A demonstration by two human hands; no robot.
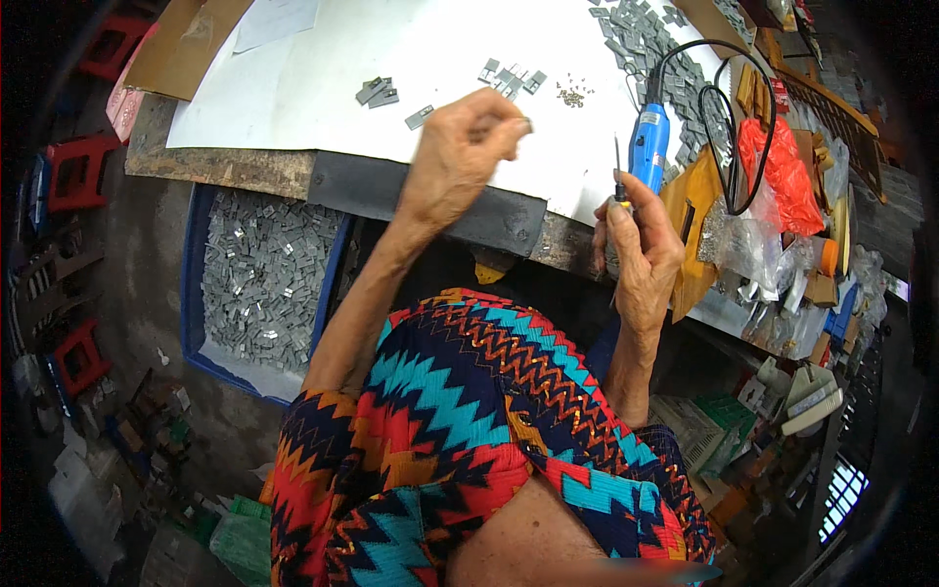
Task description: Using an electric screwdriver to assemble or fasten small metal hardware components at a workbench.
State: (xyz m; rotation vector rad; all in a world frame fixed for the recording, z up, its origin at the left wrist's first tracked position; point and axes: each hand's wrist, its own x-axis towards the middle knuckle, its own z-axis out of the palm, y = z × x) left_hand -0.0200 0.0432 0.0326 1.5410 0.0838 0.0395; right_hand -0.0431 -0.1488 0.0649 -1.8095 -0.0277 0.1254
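My left hand [458, 152] is closed above the white sheet [293, 108], fingertips pinched together. A small dark edge shows at the fingertips, too little to tell what it is. In my right hand [641, 240] is a slim screwdriver [618, 176], its thin shaft pointing up and away from me. Just beyond that hand lies a blue electric screwdriver [648, 142] with a black cord. A single grey flat part [419, 117] lies near my left hand. Further off are a few stacked grey parts [377, 92], a group of grey parts [511, 78] and a scatter of tiny brass-coloured screws [573, 94].
A big heap of grey parts [636, 44] covers the table's far right. Below the table's left edge stands a blue bin [192, 279] full of similar parts. Red plastic [778, 176] and clear bags lie at the right. A dark strip [362, 186] lines the table's front edge.
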